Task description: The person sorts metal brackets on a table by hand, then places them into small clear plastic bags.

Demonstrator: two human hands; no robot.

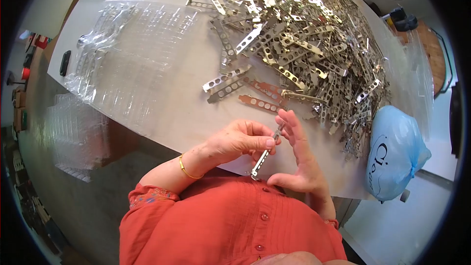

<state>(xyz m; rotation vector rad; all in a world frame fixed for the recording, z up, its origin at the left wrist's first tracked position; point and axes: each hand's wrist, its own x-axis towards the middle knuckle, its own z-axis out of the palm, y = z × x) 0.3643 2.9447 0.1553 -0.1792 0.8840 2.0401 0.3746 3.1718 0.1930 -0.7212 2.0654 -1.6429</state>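
A pale worktop [181, 113] spreads across the view, its near edge running along the front of the person's red shirt [216, 221]. The largest thing on it is a heaped pile of perforated metal strips [314, 44], covering much of the right side, with a few strips lying loose at its left edge. Across from the pile, on the left part of the worktop, lie clear plastic trays [132, 59], overlapping and shiny. More clear trays [78, 132] sit lower, outside the worktop's left edge. A full, light blue plastic bag [395, 152] with dark lettering rests at the right, beside the near end of the pile.

Of the two hands, the right hand [301, 159] is open, its fingers raised and its thumb spread well away from them. The left hand [243, 140] pinches a slim metal strip [261, 163] between thumb and fingers; the strip slants, its lower end close to the shirt and its upper end near the right fingers. Whether those fingers touch it is unclear. Reddish-brown strips [260, 103] lie just beyond the hands. A small black object [65, 63] lies at the worktop's far left edge.
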